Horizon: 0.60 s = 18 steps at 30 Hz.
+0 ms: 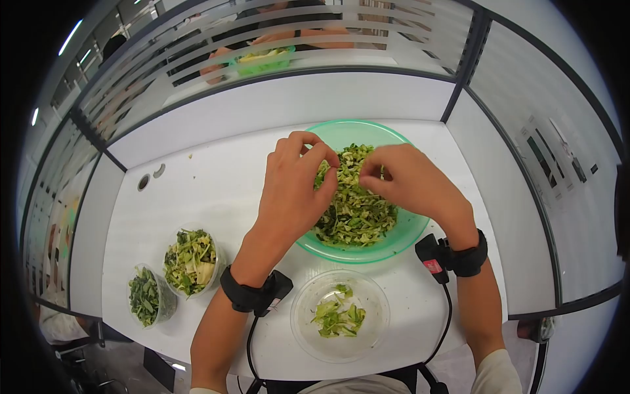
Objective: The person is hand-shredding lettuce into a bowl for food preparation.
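My left hand is above the left side of a large green bowl, its thumb and fingertips brought together. Over the bowl's right side, my right hand is also closed in a pinch. Whatever either pinch holds is too small to make out. Chopped leafy greens in pale and dark green fill much of the bowl. Just in front stands a clear round bowl, with a small cluster of light green leaf pieces inside. Both wrists wear black straps with small cabled boxes.
At the left stand two clear tubs: one with mixed chopped greens, a smaller one with darker leaves. Partition walls enclose the white table. Black cables run down from both wrists. Behind the far panel, a person handles another green bowl.
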Tool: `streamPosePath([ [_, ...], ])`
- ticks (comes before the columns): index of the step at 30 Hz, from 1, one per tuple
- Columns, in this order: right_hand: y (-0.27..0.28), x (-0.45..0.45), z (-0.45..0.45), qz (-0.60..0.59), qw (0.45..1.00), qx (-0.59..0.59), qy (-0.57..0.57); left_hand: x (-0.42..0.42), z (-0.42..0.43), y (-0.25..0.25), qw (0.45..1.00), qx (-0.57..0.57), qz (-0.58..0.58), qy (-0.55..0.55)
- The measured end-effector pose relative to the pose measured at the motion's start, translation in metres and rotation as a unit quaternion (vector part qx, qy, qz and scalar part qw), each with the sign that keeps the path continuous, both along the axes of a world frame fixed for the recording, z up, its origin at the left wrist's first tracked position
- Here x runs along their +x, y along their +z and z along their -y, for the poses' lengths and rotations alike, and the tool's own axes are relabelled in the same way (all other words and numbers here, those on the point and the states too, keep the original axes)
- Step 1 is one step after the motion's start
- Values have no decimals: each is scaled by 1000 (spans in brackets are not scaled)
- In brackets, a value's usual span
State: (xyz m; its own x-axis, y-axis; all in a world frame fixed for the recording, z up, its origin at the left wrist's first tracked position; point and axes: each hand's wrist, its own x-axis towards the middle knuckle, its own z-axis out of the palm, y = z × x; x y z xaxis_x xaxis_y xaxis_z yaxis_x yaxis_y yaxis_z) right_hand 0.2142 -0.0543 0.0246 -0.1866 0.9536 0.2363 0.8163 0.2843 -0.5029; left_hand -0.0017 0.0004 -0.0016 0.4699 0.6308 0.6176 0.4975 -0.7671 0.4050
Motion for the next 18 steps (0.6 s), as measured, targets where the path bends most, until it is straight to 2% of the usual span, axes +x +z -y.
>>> streamPosePath([
  [3, 10, -4, 0, -79, 996, 47, -4, 1, 0, -1, 1000, 0, -3, 3],
  [4, 10, -3, 0, -69, 996, 55, -9, 1, 0, -1, 1000, -2, -1, 2],
  [7, 9, 6, 7, 42, 998, -40, -23, 0, 0, -1, 1000, -3, 1, 1],
  [8, 5, 7, 11, 75, 996, -31, -31, 0, 0, -1, 1000, 0, 1, 1],
  [11, 8, -1, 13, 95, 989, -109, -41, 1, -1, -1, 1000, 1, 1, -2],
  [12, 7, -7, 11, 110, 988, -99, -44, 0, -1, 0, 1000, 1, 2, -4],
  [15, -5, -9, 1, 65, 997, 25, -17, 0, -2, -2, 1000, 10, 8, -8],
  [16, -3, -9, -1, 4, 999, 53, 10, -1, -3, -3, 1000, 14, 12, -8],
  [18, 8, -10, 0, -50, 998, 45, 4, -1, -2, -1, 1000, 5, 9, -8],
])
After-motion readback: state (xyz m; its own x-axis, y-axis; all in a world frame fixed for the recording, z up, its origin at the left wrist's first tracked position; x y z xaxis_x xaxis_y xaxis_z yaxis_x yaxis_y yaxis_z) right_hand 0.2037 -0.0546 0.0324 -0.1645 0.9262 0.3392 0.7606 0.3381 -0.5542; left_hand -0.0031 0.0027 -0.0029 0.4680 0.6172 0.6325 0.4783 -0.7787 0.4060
